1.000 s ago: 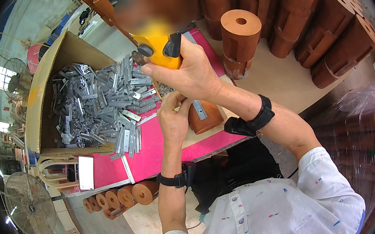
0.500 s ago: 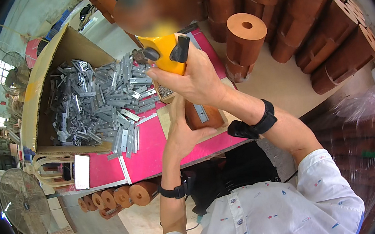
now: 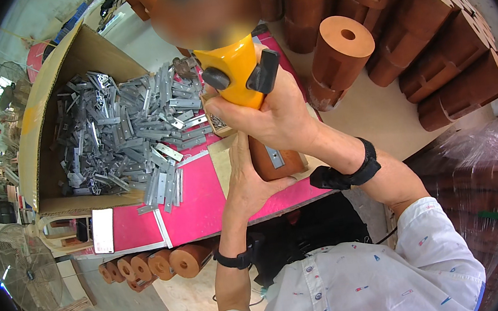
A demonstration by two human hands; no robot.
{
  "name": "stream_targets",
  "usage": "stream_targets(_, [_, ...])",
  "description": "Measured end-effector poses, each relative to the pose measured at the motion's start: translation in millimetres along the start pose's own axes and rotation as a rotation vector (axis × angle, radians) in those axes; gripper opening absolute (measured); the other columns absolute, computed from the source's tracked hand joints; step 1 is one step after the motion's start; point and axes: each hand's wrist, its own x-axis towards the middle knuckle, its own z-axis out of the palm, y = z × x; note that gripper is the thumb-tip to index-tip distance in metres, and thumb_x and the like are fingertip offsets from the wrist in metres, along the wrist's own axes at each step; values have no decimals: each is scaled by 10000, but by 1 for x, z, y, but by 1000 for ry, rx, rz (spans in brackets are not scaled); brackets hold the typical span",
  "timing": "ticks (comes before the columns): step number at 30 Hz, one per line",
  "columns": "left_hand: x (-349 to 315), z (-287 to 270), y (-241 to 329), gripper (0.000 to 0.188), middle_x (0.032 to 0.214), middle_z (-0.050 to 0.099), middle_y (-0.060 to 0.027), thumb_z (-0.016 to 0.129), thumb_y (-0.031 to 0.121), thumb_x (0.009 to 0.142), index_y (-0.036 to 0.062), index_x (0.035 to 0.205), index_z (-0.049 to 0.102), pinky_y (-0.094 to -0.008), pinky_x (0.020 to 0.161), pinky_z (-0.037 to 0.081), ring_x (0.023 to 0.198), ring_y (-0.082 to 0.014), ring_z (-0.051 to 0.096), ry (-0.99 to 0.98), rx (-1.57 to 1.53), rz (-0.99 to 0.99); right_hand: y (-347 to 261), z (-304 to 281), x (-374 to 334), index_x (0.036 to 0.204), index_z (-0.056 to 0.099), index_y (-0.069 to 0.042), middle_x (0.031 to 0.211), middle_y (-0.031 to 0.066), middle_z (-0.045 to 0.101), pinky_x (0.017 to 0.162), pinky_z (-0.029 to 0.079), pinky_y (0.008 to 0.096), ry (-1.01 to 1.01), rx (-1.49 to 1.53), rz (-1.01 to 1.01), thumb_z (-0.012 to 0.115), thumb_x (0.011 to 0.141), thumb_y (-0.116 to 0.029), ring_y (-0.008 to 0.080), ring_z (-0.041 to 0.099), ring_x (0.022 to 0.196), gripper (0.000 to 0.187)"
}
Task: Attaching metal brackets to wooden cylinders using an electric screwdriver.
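Observation:
My right hand (image 3: pixel 284 112) is closed round the grip of a yellow power drill (image 3: pixel 236 65) with black parts. The drill's upper end is blurred, and its tip is hidden. Below it lies a reddish-brown cylinder (image 3: pixel 290 168) on its side, partly covered by my right hand and wrist. On the cylinder rests a grey metal strip (image 3: pixel 275 157) with a hole. My left hand (image 3: pixel 244 183) grips the cylinder's left side, the thumb along its near end. Beside my left fingers stands a small tray of little metal fasteners (image 3: pixel 216 121).
A cardboard box (image 3: pixel 45 125) lies tipped at left, spilling several metal strips (image 3: pixel 137 131) over the pink tabletop (image 3: pixel 195 188). A white phone-like slab (image 3: pixel 103 230) lies at its edge. Brown cylinders (image 3: pixel 341 54) stand behind at right; more (image 3: pixel 190 260) lie below the table.
My right hand and the drill have shifted slightly right and appear larger. My left hand keeps its hold on the cylinder. The whole view has shifted a little.

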Motion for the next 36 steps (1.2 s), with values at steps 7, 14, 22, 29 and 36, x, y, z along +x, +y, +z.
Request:
stream_targets(7, [0, 0, 2, 1264, 1448, 293, -166, 899, 173, 517, 89, 1502, 112, -454, 1122, 293, 1342, -355, 302, 9, 17, 21, 1, -5, -3, 1246, 396, 24, 821, 133, 644, 630, 540, 322, -19, -9, 60, 751, 794, -168, 239, 682, 706, 606])
stream_targets(14, [0, 1, 6, 1079, 1357, 397, -154, 893, 166, 531, 34, 1397, 263, -429, 1073, 340, 1290, -313, 394, 63, 76, 60, -2, -8, -7, 1247, 401, 22, 853, 128, 645, 662, 535, 321, -26, -3, 106, 754, 788, -161, 221, 674, 736, 608])
stream_targets(22, [0, -3, 11, 1218, 1429, 311, -178, 898, 211, 534, 79, 1489, 155, -444, 1123, 282, 1340, -354, 308, 23, 105, 60, -2, -7, -11, 1244, 438, 4, 869, 92, 646, 699, 513, 299, -11, 42, 80, 753, 787, -159, 160, 637, 753, 578])
stream_targets(29, [51, -37, -17, 538, 1243, 535, -189, 757, 187, 743, 42, 1231, 584, -395, 989, 420, 1184, -319, 510, 219, 92, 104, -22, -21, -4, 1147, 531, -15, 899, 29, 641, 694, 504, 253, 129, 296, 189, 733, 803, -78, 80, 595, 767, 404])
stream_targets(36, [120, -45, -64, 141, 802, 656, -224, 680, 86, 697, 8, 810, 712, -422, 789, 507, 864, -362, 648, 114, 597, 362, -43, -43, -14, 1096, 549, -5, 958, 38, 638, 787, 502, 266, 120, 220, 287, 736, 807, -96, 90, 595, 856, 356])
